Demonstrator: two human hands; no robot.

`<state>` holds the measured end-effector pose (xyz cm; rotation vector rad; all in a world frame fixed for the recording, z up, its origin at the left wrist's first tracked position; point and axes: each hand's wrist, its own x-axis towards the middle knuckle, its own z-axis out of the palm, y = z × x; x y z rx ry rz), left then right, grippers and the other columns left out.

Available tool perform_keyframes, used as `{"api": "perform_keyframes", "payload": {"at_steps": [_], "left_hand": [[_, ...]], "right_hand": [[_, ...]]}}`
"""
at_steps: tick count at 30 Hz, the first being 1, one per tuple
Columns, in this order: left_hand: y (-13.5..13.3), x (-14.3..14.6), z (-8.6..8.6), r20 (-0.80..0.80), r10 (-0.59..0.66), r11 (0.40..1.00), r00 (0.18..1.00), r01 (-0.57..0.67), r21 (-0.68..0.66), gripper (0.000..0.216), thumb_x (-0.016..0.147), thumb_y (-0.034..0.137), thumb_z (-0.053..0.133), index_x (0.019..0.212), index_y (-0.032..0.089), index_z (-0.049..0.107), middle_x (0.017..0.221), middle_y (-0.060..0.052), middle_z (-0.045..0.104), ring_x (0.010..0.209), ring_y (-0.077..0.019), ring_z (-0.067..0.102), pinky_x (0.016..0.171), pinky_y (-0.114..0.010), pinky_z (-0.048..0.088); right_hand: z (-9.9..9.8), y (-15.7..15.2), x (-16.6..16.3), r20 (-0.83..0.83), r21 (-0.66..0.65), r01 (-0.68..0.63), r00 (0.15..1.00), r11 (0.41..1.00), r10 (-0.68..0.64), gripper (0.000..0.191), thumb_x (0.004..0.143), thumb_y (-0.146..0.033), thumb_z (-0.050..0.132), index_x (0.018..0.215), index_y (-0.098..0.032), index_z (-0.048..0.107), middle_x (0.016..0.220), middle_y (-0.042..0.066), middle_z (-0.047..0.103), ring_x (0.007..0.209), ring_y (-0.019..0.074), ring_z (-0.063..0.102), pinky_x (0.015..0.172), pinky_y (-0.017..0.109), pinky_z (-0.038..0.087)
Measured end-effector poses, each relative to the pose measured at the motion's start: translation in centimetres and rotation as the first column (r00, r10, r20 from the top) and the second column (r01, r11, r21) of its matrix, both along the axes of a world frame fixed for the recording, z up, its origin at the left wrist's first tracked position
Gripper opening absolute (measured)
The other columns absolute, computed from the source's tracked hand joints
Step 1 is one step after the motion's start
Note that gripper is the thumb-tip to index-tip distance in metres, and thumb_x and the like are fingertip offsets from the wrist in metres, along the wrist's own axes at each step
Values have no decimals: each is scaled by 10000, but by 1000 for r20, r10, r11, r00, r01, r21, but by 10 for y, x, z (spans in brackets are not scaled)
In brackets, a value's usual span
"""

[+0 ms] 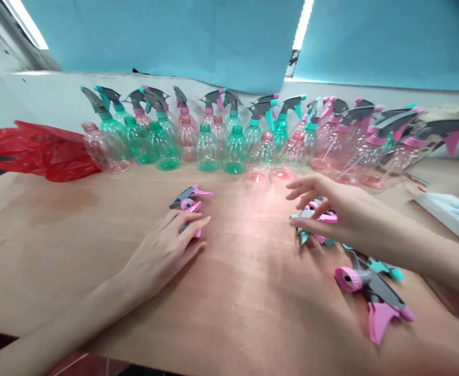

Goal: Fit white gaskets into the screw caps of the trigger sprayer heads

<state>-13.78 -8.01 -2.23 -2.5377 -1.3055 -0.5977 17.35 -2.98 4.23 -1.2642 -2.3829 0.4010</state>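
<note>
My left hand (170, 243) lies over a grey and pink spray head on the table, with its fingers stretched out; part of that spray head is hidden beneath them. Just beyond the fingertips are more pink and grey spray heads (185, 196). My right hand (327, 203) is at a small pile of spray heads (311, 227) in pink, teal and grey. Its fingers are bent but apart, and the thumb overlaps a teal nozzle; whether they touch is unclear. Nearer my right forearm, a larger-looking pink and grey spray head (374, 290) lies on its side.
Along the back, several clear green and pink bottles stand without heads, such as a green bottle (235, 151). Behind and to the right are bottles with spray heads (363, 151). A red plastic bag (45, 151) lies back left. A white and blue object (452, 211) sits far right.
</note>
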Motion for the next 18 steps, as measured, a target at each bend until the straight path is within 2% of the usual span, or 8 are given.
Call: {"api": "perform_keyframes", "payload": {"at_steps": [3,6,10,13,18], "left_hand": [[-4,24,9,11,-103,995,995,103,9,341,888,215,549,1215,133,498,1123,-130,582,1080,-264,532,934,-460,455],[-1,54,16,61,-225,972,972,229,-50,290,912,236,525,1182,132,511,1083,-119,595,968,-225,552,819,-377,504],[19,100,20,145,-258,942,955,282,-181,281,912,219,531,1173,120,510,1103,-107,585,1027,-218,524,853,-366,491],[40,135,20,161,-313,912,936,344,-223,248,909,213,523,1144,134,539,1057,-84,598,1033,-218,514,885,-370,469],[67,177,15,120,-390,879,913,408,-246,136,809,237,612,914,150,609,977,-77,585,937,-240,526,793,-369,479]], "right_hand": [[20,-7,11,-48,54,7,999,999,-5,447,801,-538,569,1161,-288,480,1096,63,635,866,226,645,592,338,566],[32,-14,21,-64,82,8,998,997,-3,474,791,-525,586,1196,-312,461,1089,46,634,836,217,655,557,312,568],[34,-13,29,-18,88,14,1000,996,-13,514,777,-547,600,1219,-326,458,1104,37,633,801,211,660,556,312,577],[33,-8,32,25,56,14,1000,998,-15,517,776,-549,603,1218,-319,467,1099,41,648,773,206,661,564,317,582],[35,-1,36,35,21,-1,999,1000,0,501,792,-539,593,1207,-276,498,1094,54,649,779,206,657,571,331,582]]}}
